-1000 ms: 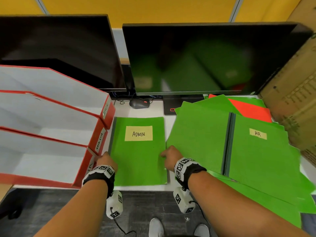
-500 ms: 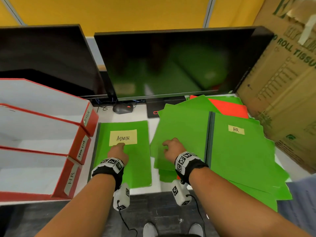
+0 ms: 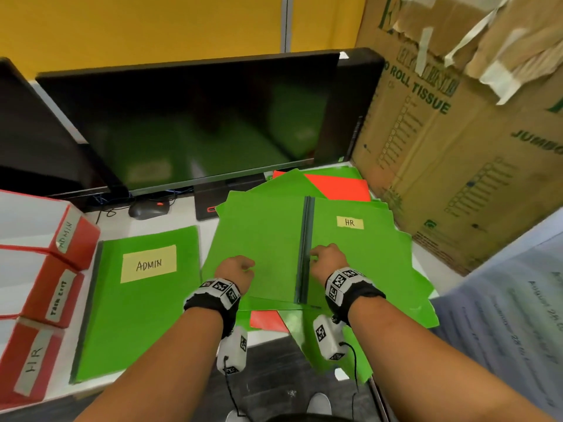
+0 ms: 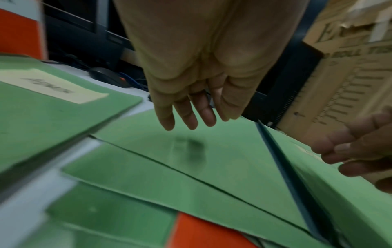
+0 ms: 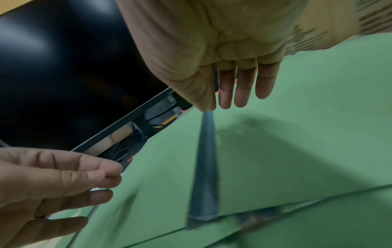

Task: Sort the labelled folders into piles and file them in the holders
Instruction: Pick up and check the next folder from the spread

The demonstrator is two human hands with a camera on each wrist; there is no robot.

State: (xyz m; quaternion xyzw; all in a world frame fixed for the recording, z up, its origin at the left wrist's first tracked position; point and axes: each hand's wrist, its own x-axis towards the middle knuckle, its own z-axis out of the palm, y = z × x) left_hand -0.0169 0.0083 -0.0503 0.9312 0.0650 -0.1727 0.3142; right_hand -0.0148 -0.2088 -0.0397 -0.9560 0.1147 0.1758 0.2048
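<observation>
My right hand [image 3: 326,260] was nearer the HR folder [image 3: 359,254], which topped the loose heap at the right side of the table [image 3: 170,220], its dark spine [image 3: 304,248] running from the near edge toward the back, just under my right fingers [image 5: 244,90]. Those fingers hung relaxed and nearly straight, thumb at the spine, gripping nothing I could make out. My left hand [image 3: 233,269] hovered loosely uncurled over the plain green cover left of the spine, with the ADMIN folder [image 3: 137,300] lying flat further left beside the red holders [image 3: 70,239].
</observation>
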